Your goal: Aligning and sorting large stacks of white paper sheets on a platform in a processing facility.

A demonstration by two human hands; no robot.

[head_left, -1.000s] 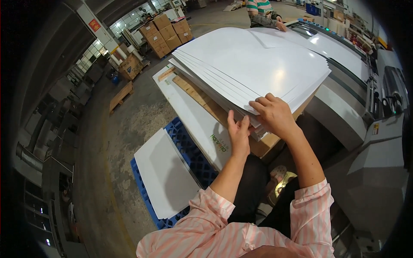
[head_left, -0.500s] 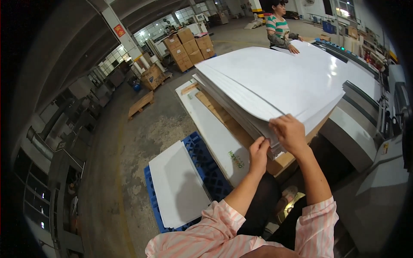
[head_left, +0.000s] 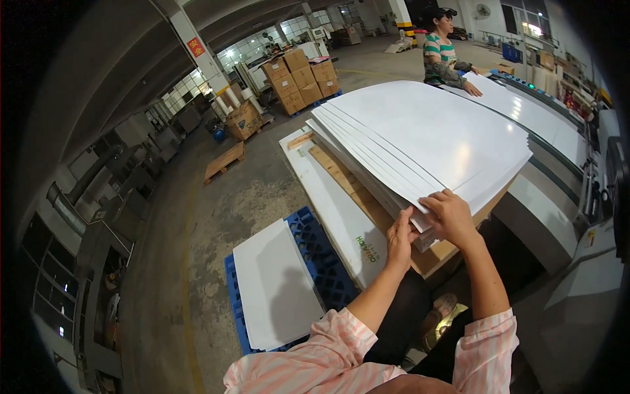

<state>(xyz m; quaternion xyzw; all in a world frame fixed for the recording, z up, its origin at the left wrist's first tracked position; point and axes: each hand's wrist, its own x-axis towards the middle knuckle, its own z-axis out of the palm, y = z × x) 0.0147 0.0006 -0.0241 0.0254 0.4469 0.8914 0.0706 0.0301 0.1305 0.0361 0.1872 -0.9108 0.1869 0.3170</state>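
Note:
A tall stack of large white sheets (head_left: pixel 420 138) stands before me, its upper sheets fanned out in steps along the left edge. My right hand (head_left: pixel 451 217) is closed on the near corner of the upper sheets, fingers on top. Just left of it, my left hand (head_left: pixel 399 241) is upright against the sheet edges, its fingers stretched out; the fingertips touch the corner. The lower sheets at that corner are partly hidden behind my hands.
A long white board (head_left: pixel 328 197) and wooden slats lie left of the stack. Farther left, a blue plastic pallet (head_left: pixel 308 240) bears white sheets (head_left: pixel 275 276). A grey machine (head_left: pixel 558 230) borders the right. A co-worker (head_left: pixel 441 52) stands at the far side, one hand on another white sheet (head_left: pixel 525 105).
The lifted near corner has come down, and the upper sheets now lie fanned in steps. My left hand's fingers have straightened. The co-worker's sheet is now apart from the stack, over the machine.

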